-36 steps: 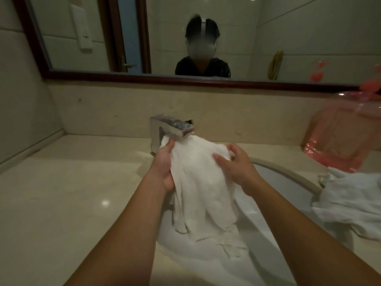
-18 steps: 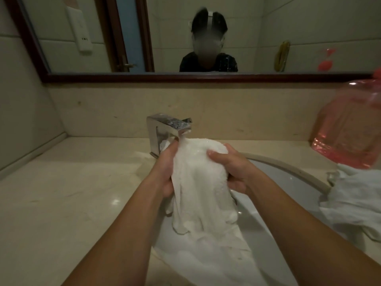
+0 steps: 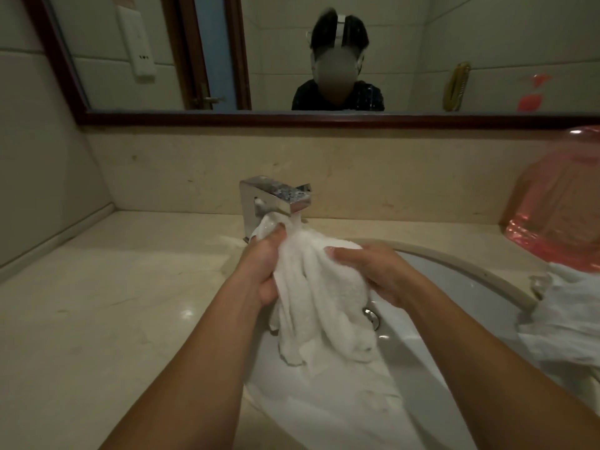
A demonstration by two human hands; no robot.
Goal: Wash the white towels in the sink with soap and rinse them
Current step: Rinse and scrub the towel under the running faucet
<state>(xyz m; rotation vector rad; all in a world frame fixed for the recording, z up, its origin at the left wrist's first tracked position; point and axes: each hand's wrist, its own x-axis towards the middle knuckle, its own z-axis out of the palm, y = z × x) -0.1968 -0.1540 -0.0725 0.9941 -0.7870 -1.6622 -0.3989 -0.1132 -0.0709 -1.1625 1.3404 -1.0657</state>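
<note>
Head view looks down on a bathroom sink [image 3: 461,287] set into a pale stone surface [image 3: 113,303], with both hands raised over the basin. A wet white towel [image 3: 324,287] is bunched between them, directly under the spout of a square chrome faucet [image 3: 276,196], and water runs from the spout onto the top of the cloth. The left hand [image 3: 266,264] grips the towel's left side, fingers curled round the folds and thumb pressed on top near the spout. The right hand [image 3: 373,267] clutches the right side, fingers wrapped over the fabric. The towel's lower part hangs down into the basin, where it lies against the white bowl beside the metal drain [image 3: 371,316]. A second white towel [image 3: 565,316] lies crumpled on the sink's right edge. Behind it stands a pink translucent bottle [image 3: 558,209], partly cut off by the frame. A dark-framed mirror [image 3: 292,120] runs along the wall above.
</note>
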